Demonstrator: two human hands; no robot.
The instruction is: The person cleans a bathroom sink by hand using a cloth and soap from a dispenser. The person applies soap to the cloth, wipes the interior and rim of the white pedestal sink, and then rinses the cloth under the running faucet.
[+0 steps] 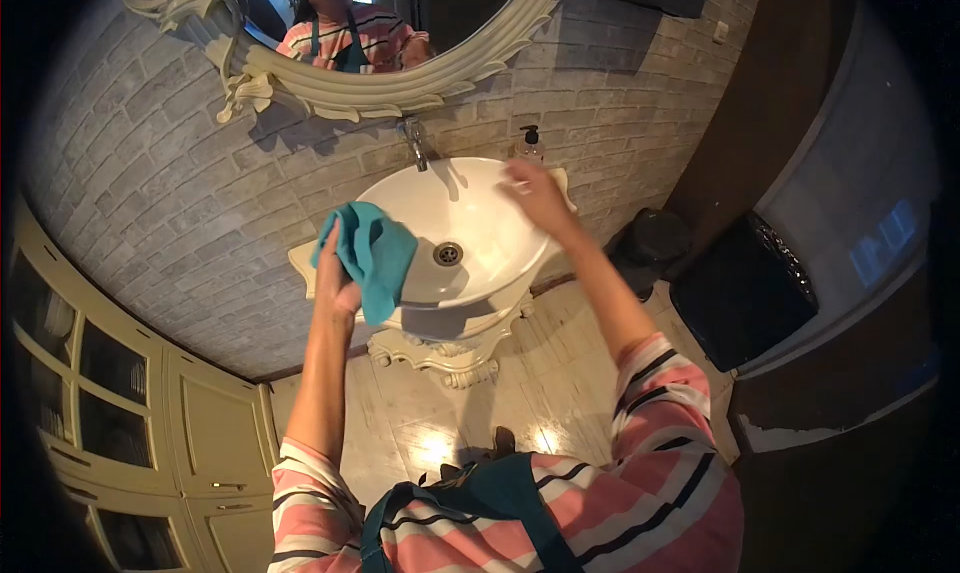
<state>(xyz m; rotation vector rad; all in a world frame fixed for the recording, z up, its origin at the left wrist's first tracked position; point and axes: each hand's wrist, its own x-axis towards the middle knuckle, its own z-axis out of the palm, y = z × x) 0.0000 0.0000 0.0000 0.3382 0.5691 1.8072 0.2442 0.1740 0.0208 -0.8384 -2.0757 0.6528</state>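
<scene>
My left hand is closed on a teal cloth, which drapes over the fingers and hangs beside the left part of the sink rim. The white oval sink has a round metal drain at its bottom. Over the sink's right rim is my right hand, fingers bent and smeared by motion. A small pale spot shows at those fingers, too blurred to name. Just behind that hand stands a soap bottle with a black pump. A chrome tap juts from the wall above the basin.
An ornate cream-framed mirror hangs above on the grey brick wall. To the right are a black pedal bin and a larger black bin. Cream cabinets line the left side. The basin rests on a carved cream stand.
</scene>
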